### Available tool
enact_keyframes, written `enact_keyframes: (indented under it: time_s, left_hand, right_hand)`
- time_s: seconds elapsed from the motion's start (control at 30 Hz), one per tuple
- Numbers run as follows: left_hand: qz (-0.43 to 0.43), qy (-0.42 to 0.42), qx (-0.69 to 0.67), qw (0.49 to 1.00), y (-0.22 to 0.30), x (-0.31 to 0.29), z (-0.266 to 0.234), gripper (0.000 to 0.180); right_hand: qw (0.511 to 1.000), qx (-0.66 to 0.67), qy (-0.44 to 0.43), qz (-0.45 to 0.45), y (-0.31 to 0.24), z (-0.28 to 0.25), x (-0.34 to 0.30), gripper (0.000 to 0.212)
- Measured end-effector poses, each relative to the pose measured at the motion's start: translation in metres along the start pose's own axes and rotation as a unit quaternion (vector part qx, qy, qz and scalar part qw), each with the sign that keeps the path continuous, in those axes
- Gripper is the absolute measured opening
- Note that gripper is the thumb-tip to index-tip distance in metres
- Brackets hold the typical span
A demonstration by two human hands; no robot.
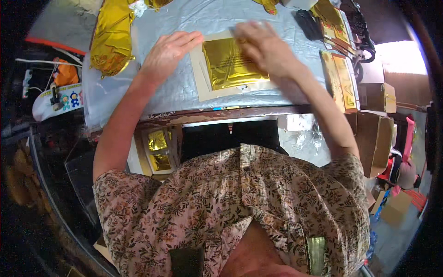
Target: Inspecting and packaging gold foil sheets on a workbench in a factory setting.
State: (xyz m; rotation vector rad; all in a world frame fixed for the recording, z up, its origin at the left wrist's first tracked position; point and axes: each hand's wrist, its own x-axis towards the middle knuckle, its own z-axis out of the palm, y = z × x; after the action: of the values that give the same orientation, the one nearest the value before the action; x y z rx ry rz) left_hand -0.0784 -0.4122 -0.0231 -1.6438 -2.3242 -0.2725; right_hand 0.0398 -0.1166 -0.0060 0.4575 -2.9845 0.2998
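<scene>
A folded gold foil piece [233, 62], wrinkled and shiny with faint print, lies on a pale cardboard sheet [203, 87] in front of me. My left hand [171, 50] rests at the sheet's upper left corner, fingers stretched out and close together, tips beside the foil. Over the foil's upper right part is my right hand [264, 46], blurred by motion, its fingers extended and thumb side toward the foil. It hides that corner, so contact there is hard to judge.
Gold foil balloons [110, 44] lie at the table's left. On the right are a black pouch [308, 25] and flat gold-and-cream packages [339, 81]. An open drawer [159, 150] under the table edge holds gold packets. Cardboard boxes [376, 143] stand at right.
</scene>
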Motion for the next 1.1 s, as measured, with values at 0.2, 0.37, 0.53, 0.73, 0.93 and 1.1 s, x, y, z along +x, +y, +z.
enact_keyframes:
  time_s: [0.2,0.37,0.53,0.73,0.93,1.1]
  left_hand:
    - [-0.038,0.004,-0.001,0.999,0.006,-0.003,0.005,0.058]
    - [-0.068,-0.026,0.046,0.996,0.009,-0.005,0.001,0.065]
    - [-0.083,-0.048,0.046,0.994,0.008,-0.009,0.002,0.066]
    - [-0.117,-0.007,-0.002,0.993,0.013,-0.02,0.014,0.061]
    - [-0.257,0.127,-0.043,0.957,0.082,-0.039,0.011,0.043]
    - [-0.485,0.157,-0.089,0.856,0.148,-0.007,-0.01,0.041]
  right_hand:
    - [0.997,0.0,0.07,-0.016,-0.035,0.04,0.011,0.069]
    - [0.997,-0.026,0.055,0.042,0.007,0.026,-0.018,0.063]
    - [0.994,-0.042,0.076,0.063,0.009,0.031,-0.031,0.063]
    - [0.989,-0.063,0.105,0.08,0.012,0.045,-0.03,0.069]
    - [0.985,-0.04,0.146,0.079,0.011,0.047,-0.027,0.074]
    - [0.987,-0.044,0.149,0.045,0.011,0.05,-0.022,0.072]
